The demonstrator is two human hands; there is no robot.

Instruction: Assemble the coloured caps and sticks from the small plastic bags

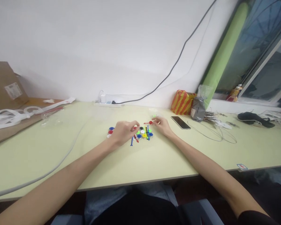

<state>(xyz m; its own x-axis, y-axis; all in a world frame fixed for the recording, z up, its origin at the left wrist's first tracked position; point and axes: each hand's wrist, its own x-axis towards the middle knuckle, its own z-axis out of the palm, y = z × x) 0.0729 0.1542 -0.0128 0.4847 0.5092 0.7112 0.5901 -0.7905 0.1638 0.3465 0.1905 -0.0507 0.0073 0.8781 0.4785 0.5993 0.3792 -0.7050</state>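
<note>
My left hand (pixel 124 132) is closed in a pinch above the small plastic pieces, with a small red piece (pixel 135 127) at its fingertips. My right hand (pixel 163 125) pinches one end of a red arrow spinner (pixel 150 122), whose tip points left. Between and below the hands lie round pieces, among them a white one (pixel 142 132), a yellow one (pixel 144 135) and a blue one (pixel 139 136). A blue arrow (pixel 132 141) and a dark red arrow (pixel 137 139) lie at the front. My left hand partly hides the pieces.
A phone (pixel 180 122) lies right of my right hand, with a striped bag (pixel 182 102) and a grey pouch (pixel 198 107) behind. A white cable (pixel 58 164) crosses the table's left side. A power strip (pixel 109 104) sits by the wall, a cardboard box (pixel 5 82) far left.
</note>
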